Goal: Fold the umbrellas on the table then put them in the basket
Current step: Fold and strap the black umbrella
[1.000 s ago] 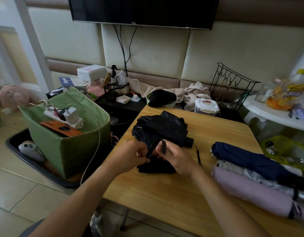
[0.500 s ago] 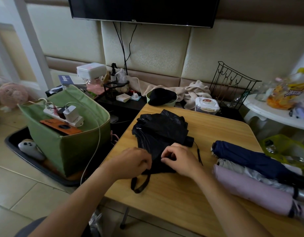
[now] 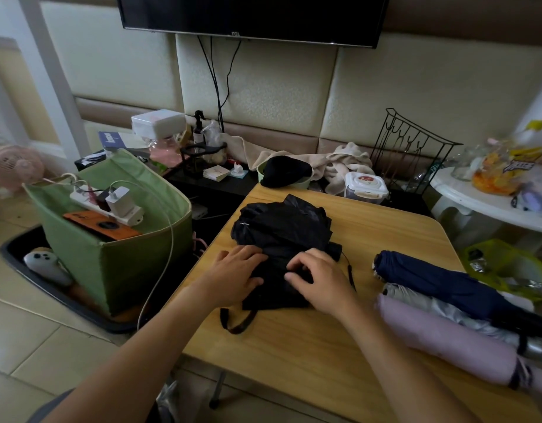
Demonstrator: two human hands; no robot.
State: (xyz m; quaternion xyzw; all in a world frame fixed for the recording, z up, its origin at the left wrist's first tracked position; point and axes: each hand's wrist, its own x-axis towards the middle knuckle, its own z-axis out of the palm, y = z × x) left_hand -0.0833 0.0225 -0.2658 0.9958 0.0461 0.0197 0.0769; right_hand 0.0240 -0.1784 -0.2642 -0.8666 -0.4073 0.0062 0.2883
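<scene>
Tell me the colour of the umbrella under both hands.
Black: the umbrella under the hands shows plainly in the head view.

Single head-worn wide-angle view, forward and down, close over the table (image 3: 309, 346) and both forearms.

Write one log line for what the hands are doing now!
stage: folding black umbrella | left hand: flat on fabric | right hand: fingers curled on fabric | strap: loose on table | green basket: no umbrella visible

A loosely bunched black umbrella (image 3: 281, 233) lies mid-table, left of rolled navy (image 3: 446, 282), silver (image 3: 440, 306) and lilac umbrellas (image 3: 440, 337).
</scene>
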